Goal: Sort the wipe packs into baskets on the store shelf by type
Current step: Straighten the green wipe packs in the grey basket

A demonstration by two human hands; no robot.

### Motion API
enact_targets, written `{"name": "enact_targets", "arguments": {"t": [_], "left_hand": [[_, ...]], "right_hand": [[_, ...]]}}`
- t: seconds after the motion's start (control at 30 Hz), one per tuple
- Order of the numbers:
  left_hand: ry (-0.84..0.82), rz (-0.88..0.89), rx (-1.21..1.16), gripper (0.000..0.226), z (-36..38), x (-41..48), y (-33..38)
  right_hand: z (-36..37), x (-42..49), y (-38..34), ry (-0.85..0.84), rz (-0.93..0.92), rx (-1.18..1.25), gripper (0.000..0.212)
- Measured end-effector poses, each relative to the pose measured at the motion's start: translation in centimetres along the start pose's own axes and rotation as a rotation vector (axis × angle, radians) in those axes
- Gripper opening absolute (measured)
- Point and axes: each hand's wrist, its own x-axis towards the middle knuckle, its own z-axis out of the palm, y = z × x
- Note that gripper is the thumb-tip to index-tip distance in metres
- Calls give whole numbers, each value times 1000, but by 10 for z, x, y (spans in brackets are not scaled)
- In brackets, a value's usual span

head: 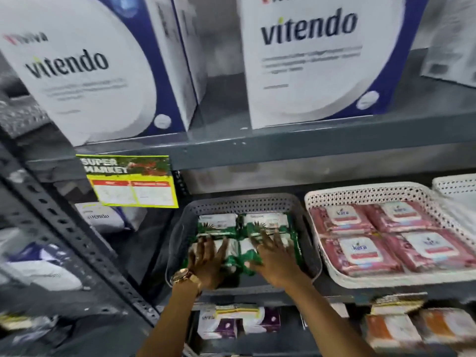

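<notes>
A grey perforated basket (239, 202) on the middle shelf holds several green and white wipe packs (265, 224). My left hand (206, 258), with a gold watch on its wrist, lies flat on the near left packs, fingers spread. My right hand (275, 253) lies flat on the near right packs, fingers spread too. Neither hand grips a pack. To the right stands a white perforated basket (365, 195) filled with several pink Kara wipe packs (360, 251).
Large white and blue Vitendo boxes (309, 60) fill the shelf above. A yellow supermarket price tag (131, 181) hangs from the shelf edge. Another white basket (458, 185) shows at far right. Boxed goods (239, 323) sit on the lower shelf. A slotted steel upright (85, 243) runs diagonally at left.
</notes>
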Motion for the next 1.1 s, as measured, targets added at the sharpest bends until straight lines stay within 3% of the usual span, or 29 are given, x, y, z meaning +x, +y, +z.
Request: {"name": "enact_targets", "arguments": {"t": [0.17, 0.33, 0.47, 0.67, 0.93, 1.1], "left_hand": [[-70, 77, -49, 74, 3, -1, -11], [-67, 106, -101, 70, -4, -9, -12], [-66, 110, -20, 72, -13, -6, -14], [-43, 169, -56, 73, -1, 8, -11], [-107, 170, -48, 72, 12, 18, -20], [11, 180, -163, 77, 8, 16, -18]], "right_hand": [[7, -2, 1, -79, 91, 27, 67], [9, -4, 0, -13, 100, 21, 65], [4, 9, 0, 53, 130, -41, 77], [17, 28, -4, -76, 141, -173, 76], [20, 29, -3, -136, 171, -139, 76], [16, 34, -1, -39, 172, -56, 81]]}}
